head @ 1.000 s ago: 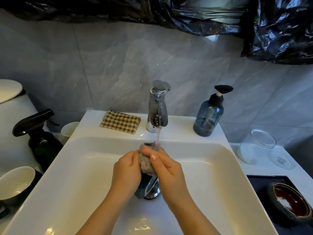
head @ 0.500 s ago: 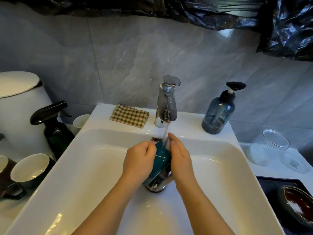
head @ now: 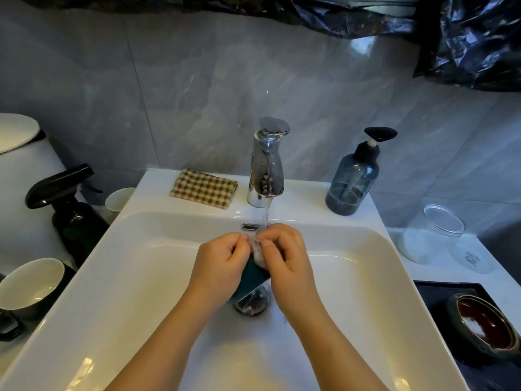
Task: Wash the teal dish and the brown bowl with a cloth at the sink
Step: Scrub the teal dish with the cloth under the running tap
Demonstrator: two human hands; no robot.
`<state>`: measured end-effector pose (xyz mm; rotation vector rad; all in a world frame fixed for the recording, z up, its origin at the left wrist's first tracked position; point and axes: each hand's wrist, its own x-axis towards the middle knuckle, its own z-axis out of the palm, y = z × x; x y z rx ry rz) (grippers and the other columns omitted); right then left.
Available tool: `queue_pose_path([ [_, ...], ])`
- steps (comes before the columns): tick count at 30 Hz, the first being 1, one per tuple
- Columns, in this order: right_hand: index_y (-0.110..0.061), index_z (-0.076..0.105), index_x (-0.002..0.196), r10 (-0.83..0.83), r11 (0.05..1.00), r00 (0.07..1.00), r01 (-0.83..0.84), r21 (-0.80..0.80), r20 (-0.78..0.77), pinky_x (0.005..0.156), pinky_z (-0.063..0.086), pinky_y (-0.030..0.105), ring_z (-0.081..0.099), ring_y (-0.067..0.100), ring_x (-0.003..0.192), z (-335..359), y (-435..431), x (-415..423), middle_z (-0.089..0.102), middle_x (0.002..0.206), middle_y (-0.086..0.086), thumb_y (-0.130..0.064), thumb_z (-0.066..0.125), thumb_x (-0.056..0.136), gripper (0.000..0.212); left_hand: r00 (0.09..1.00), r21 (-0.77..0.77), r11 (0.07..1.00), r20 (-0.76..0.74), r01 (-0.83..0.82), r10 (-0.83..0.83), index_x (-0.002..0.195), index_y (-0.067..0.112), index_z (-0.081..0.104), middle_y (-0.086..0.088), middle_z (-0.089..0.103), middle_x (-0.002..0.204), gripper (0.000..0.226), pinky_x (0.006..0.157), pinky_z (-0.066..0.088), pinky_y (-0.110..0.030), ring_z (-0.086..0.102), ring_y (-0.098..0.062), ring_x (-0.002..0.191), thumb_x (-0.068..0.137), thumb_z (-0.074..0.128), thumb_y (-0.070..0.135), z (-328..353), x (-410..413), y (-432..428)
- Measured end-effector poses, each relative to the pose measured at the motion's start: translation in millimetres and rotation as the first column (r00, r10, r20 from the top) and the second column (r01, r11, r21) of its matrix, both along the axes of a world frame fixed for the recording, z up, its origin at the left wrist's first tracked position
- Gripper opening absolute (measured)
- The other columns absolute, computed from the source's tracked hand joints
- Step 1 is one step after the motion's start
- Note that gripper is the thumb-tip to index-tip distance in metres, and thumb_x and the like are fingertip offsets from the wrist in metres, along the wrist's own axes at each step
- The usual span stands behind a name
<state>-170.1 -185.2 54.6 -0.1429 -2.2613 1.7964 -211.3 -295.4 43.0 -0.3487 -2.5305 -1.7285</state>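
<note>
We see 2 bare forearms reaching in from the bottom edge, with no sleeves on either. The left hand (head: 222, 263) and right hand (head: 284, 259) wear nothing: no gloves, rings, watch or bracelet. The fingernails are short and unpainted.

Head view – close above sink (head: 118, 277), facing forward and down

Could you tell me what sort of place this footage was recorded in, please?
Probably a home bathroom or small washroom: a white basin with a chrome tap running, a pump soap bottle on its ledge, and grey marble-look wall tiles behind.
</note>
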Motion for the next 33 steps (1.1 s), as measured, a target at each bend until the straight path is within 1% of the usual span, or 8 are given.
queue_pose_path([
  [6, -0.014, 0.065, 0.085, 0.101, 0.876, 0.866, 0.157, -0.456, 0.491, 0.071, 0.049, 0.032, 0.062, 0.022, 0.079, 4, 15, -13, 0.068, 0.087, 0.011, -0.031, 0.045, 0.093, 0.027, 0.980, -0.072, 0.988, -0.136, 0.136, -0.145, 0.050, 0.014, 0.042, 0.005, 0.042, 0.046, 0.040, 0.045, 0.030, -0.017, 0.042, -0.010, 0.048, 0.080, 0.042, 0.040, -2, -2, -12],
  [12, -0.008, 0.062, 0.114, 0.215, 0.725, 0.895, 0.122, -0.678, 0.391, 0.091, 0.051, 0.044, 0.063, 0.029, 0.099, -8, 20, -7, 0.066, 0.105, 0.018, -0.033, 0.058, 0.086, 0.037, 0.844, -0.339, 0.940, -0.493, 0.039, -0.212, 0.049, 0.022, 0.043, 0.009, 0.041, 0.042, 0.035, 0.041, 0.027, -0.015, 0.043, -0.013, 0.047, 0.082, 0.042, 0.035, -13, -4, -9],
  [17, 0.001, 0.057, 0.113, 0.128, 0.715, 0.905, 0.199, -0.670, 0.406, 0.072, 0.053, 0.038, 0.061, 0.028, 0.084, -13, 19, -11, 0.063, 0.090, 0.018, -0.019, 0.055, 0.081, 0.038, 0.681, -0.299, 0.954, -0.701, -0.014, -0.210, 0.053, 0.015, 0.057, 0.006, 0.052, 0.049, 0.031, 0.059, 0.039, -0.022, 0.044, -0.009, 0.052, 0.080, 0.054, 0.027, -20, -5, 0],
  [19, -0.002, 0.059, 0.103, 0.087, 0.668, 0.928, 0.216, -0.712, 0.363, 0.063, 0.052, 0.034, 0.061, 0.025, 0.077, -12, 19, -11, 0.062, 0.084, 0.016, -0.015, 0.052, 0.081, 0.027, 0.840, -0.122, 0.992, -0.539, -0.011, -0.057, 0.068, 0.024, 0.062, 0.012, 0.059, 0.070, 0.017, 0.075, 0.037, -0.015, 0.051, -0.003, 0.073, 0.076, 0.056, 0.037, -12, -2, 5],
  [21, -0.009, 0.060, 0.094, 0.033, 0.707, 0.950, 0.198, -0.679, 0.312, 0.059, 0.052, 0.031, 0.061, 0.022, 0.073, -8, 17, -9, 0.064, 0.082, 0.013, -0.013, 0.050, 0.083, 0.015, 0.995, 0.244, 0.967, -0.042, -0.075, 0.088, 0.090, 0.032, 0.058, 0.012, 0.059, 0.092, 0.014, 0.074, 0.042, -0.012, 0.055, -0.003, 0.088, 0.079, 0.057, 0.041, -1, 2, 9],
  [24, -0.020, 0.064, 0.094, -0.012, 0.831, 0.973, 0.137, -0.540, 0.229, 0.062, 0.052, 0.028, 0.063, 0.020, 0.081, -7, 15, -10, 0.068, 0.091, 0.009, -0.010, 0.050, 0.085, 0.019, 0.816, 0.543, 0.798, 0.566, -0.262, -0.118, 0.113, 0.024, 0.053, -0.004, 0.063, 0.104, 0.022, 0.070, 0.052, -0.035, 0.062, -0.021, 0.093, 0.091, 0.052, 0.026, -1, 0, 10],
  [31, -0.044, 0.059, 0.112, -0.004, 0.938, 0.982, 0.069, -0.341, 0.188, 0.084, 0.043, 0.009, 0.048, 0.011, 0.118, -5, 14, -12, 0.054, 0.126, -0.011, -0.055, 0.027, 0.095, 0.038, 0.885, 0.230, 0.950, 0.458, -0.211, 0.086, 0.088, 0.029, 0.061, -0.005, 0.066, 0.099, 0.021, 0.082, 0.053, -0.039, 0.062, -0.026, 0.094, 0.094, 0.047, 0.015, -3, -7, 7],
  [33, -0.048, 0.057, 0.115, -0.001, 0.988, 0.981, 0.031, -0.153, 0.192, 0.102, 0.039, 0.023, 0.040, 0.013, 0.129, -13, 13, -12, 0.050, 0.134, -0.013, -0.066, 0.026, 0.087, 0.046, 0.918, 0.176, 0.973, 0.391, -0.149, 0.070, 0.088, 0.032, 0.062, -0.003, 0.067, 0.098, 0.023, 0.085, 0.053, -0.042, 0.062, -0.026, 0.095, 0.093, 0.050, 0.013, -4, -4, 7],
])
